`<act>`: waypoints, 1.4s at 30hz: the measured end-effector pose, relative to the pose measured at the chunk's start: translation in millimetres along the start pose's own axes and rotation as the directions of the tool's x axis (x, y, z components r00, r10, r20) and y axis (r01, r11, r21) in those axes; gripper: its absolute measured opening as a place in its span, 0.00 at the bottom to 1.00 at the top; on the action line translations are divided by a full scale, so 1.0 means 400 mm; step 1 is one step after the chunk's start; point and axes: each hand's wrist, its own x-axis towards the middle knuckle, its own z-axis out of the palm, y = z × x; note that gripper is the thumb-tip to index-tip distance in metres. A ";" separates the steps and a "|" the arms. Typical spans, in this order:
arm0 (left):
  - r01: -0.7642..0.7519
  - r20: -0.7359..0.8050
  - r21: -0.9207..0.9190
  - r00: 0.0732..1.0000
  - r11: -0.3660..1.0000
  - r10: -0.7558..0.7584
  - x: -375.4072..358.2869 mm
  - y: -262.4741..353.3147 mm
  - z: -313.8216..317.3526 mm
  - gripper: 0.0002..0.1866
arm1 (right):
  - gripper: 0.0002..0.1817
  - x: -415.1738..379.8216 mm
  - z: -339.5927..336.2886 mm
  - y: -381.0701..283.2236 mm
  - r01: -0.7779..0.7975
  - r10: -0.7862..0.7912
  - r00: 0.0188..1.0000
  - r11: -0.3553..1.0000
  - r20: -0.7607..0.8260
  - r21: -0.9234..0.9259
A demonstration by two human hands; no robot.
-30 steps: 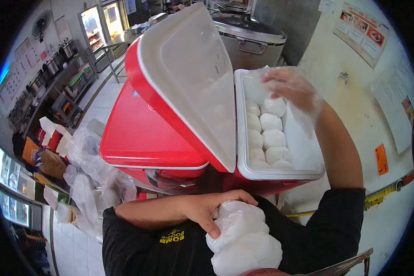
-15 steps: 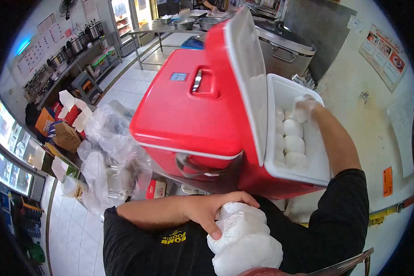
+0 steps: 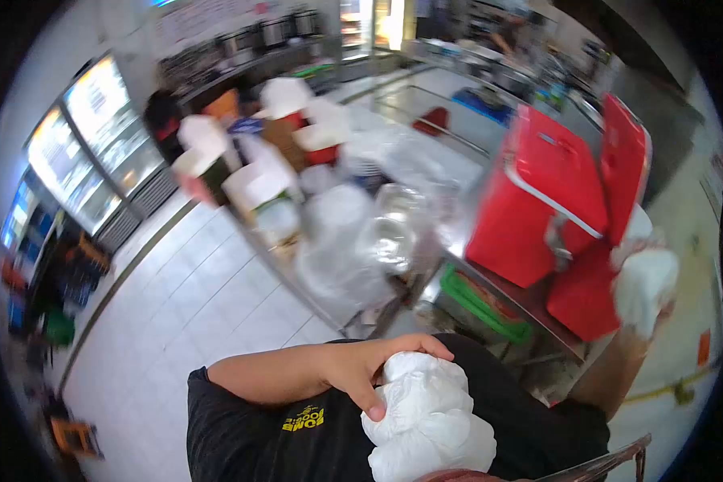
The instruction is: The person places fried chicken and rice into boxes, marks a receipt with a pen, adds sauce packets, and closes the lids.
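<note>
My left hand (image 3: 377, 373) is wrapped round a stack of white wrapped bundles (image 3: 430, 418), held against the black shirt at the bottom centre. At the right, my right hand (image 3: 663, 312) holds a white plastic-like bundle (image 3: 647, 281), blurred, beside the open red cooler (image 3: 582, 293). Most of that hand's fingers are behind the bundle. The open cooler's lid (image 3: 625, 165) stands upright, and its inside is largely hidden. Left of it sits a closed red cooler (image 3: 530, 201).
Clear plastic bags (image 3: 337, 241) and containers (image 3: 394, 229) lie on the metal table, with opened boxes (image 3: 257, 185) beyond. A green tray (image 3: 482, 305) sits under the table edge. Glass-door fridges (image 3: 96, 136) stand at the left. Another person (image 3: 506, 36) is far back.
The view has swung left, so the coolers now appear farther right. My right hand has come out of the open cooler with a white bundle. My left hand keeps its hold.
</note>
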 end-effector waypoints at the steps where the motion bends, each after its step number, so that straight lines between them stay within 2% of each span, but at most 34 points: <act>1: -0.030 -0.065 0.006 0.997 1.000 0.030 -0.080 0.004 0.030 0.56 | 0.33 0.054 0.116 0.088 0.032 -0.031 0.987 0.999 0.160 -0.004; 2: -0.075 -0.131 0.026 0.988 0.997 0.077 -0.160 0.002 0.056 0.56 | 0.33 0.088 0.214 0.178 0.048 -0.062 0.967 0.997 0.248 0.063; 3: -0.122 -0.197 0.049 0.972 0.991 0.130 -0.237 -0.005 0.082 0.56 | 0.34 0.104 0.290 0.276 -0.039 -0.006 0.966 0.985 0.258 0.168; 5: -0.222 -0.327 0.110 0.912 0.969 0.246 -0.372 -0.020 0.137 0.56 | 0.35 0.117 0.438 0.473 -0.332 0.269 0.941 0.851 0.205 0.408; 6: -0.265 -0.387 0.140 0.872 0.954 0.299 -0.436 -0.033 0.168 0.56 | 0.36 0.133 0.502 0.575 -0.476 0.419 0.879 0.743 0.228 0.470; 7: -0.302 -0.443 0.171 0.827 0.938 0.347 -0.493 -0.048 0.194 0.56 | 0.37 0.155 0.565 0.679 -0.616 0.538 0.786 0.641 0.304 0.458; 8: -0.332 -0.486 0.221 0.778 0.917 0.399 -0.548 -0.068 0.220 0.56 | 0.38 0.178 0.614 0.791 -0.760 0.587 0.641 0.574 0.495 0.304; 9: -0.355 -0.529 0.265 0.724 0.896 0.443 -0.603 -0.086 0.243 0.56 | 0.38 0.195 0.676 0.903 -0.855 0.614 0.453 0.505 0.647 0.120; 10: -0.370 -0.569 0.308 0.667 0.877 0.481 -0.653 -0.103 0.269 0.56 | 0.36 0.203 0.751 0.998 -0.885 0.597 0.237 0.458 0.766 -0.083; 11: -0.397 -0.605 0.334 0.605 0.855 0.517 -0.701 -0.116 0.299 0.55 | 0.38 0.221 0.842 1.045 -0.672 0.654 0.104 0.602 0.750 -0.432; 13: -0.443 -0.657 0.393 0.478 0.806 0.583 -0.799 -0.136 0.360 0.54 | 0.42 0.143 0.996 1.256 -0.246 0.636 -0.198 0.704 0.746 -0.666; 15: -0.430 -0.712 0.467 0.336 0.773 0.617 -0.893 -0.156 0.411 0.56 | 0.38 0.095 1.208 1.270 -0.238 0.615 -0.498 0.581 0.612 -0.778; 16: -0.417 -0.731 0.501 0.266 0.759 0.629 -0.943 -0.164 0.437 0.56 | 0.38 0.074 1.297 1.284 -0.245 0.572 -0.581 0.555 0.579 -0.795; 20: -0.353 -0.740 0.622 0.026 0.699 0.672 -1.179 -0.194 0.509 0.56 | 0.39 0.095 1.672 1.385 -0.286 0.408 -0.724 0.556 0.556 -0.780; 24: -0.240 -0.663 0.748 -0.216 0.620 0.716 -1.411 -0.199 0.595 0.56 | 0.39 0.123 2.110 1.447 -0.220 0.279 -0.840 0.609 0.465 -0.762; 28: -0.202 -0.572 0.812 -0.468 0.549 0.674 -1.576 -0.243 0.756 0.56 | 0.39 0.045 2.532 1.418 -0.120 0.168 -0.932 0.692 0.320 -0.712; 31: -0.098 -0.416 0.876 -0.647 0.471 0.639 -1.657 -0.296 0.881 0.57 | 0.39 -0.069 2.789 1.374 -0.060 0.120 -0.963 0.777 0.241 -0.626; 34: -0.067 -0.353 0.891 -0.726 0.450 0.590 -1.764 -0.354 1.023 0.58 | 0.40 -0.222 3.015 1.324 -0.029 0.086 -0.980 0.832 0.180 -0.554; 37: 0.080 -0.279 0.879 -0.712 0.470 0.644 -1.893 -0.419 1.166 0.57 | 0.40 -0.362 3.214 1.278 -0.018 0.071 -0.985 0.866 0.159 -0.500; 39: 0.033 -0.269 0.901 -0.740 0.433 0.617 -1.966 -0.442 1.251 0.55 | 0.40 -0.431 3.338 1.255 -0.015 0.073 -0.985 0.869 0.158 -0.494; 41: 0.022 -0.242 0.918 -0.761 0.397 0.602 -2.034 -0.466 1.327 0.53 | 0.40 -0.493 3.465 1.232 -0.063 0.030 -0.989 0.809 0.148 -0.585; 42: 0.046 -0.218 0.919 -0.769 0.392 0.601 -2.070 -0.483 1.369 0.53 | 0.39 -0.519 3.527 1.218 -0.117 -0.036 -0.991 0.702 0.130 -0.703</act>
